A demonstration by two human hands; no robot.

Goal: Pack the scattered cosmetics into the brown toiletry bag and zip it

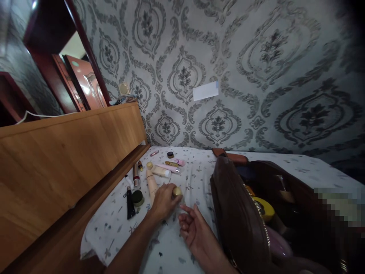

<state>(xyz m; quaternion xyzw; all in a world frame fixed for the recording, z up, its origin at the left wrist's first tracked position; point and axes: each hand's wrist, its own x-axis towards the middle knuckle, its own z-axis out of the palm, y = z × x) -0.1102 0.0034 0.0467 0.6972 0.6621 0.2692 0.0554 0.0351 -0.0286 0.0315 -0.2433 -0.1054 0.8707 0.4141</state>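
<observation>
Gold cap (177, 191): one, held between the thumb and fingers of the left hand (165, 199), low above the patterned sheet (102, 233); what sits beneath it cannot be told. The right hand (194, 227) is palm up beside it, fingers loosely curled, with nothing seen in its grasp.

Progress, as judged from the layout: partway. A group of items lies outside the brown bag (232, 205), others sit inside it, and the held piece is not yet set down.

Count outward from the hands: one beige bottle (151, 183), partly behind the left hand; one dark green jar (138, 198); one black tube (130, 203), just beside that jar; one small white tube (128, 179); one brown-and-silver tube (136, 177); one small brown bottle (140, 166); one cream tube (160, 171). A round gold piece (149, 165) lies by its end; whether separate cannot be told. Further out: one long pink tube (168, 167), one gold stick (171, 164), one short pink tube (180, 162), one black jar (170, 155), one small pink item (154, 153).

Inside the bag, one yellow ring (264, 209) and one purple item (277, 242) show; the dark interior prevents a full count.
</observation>
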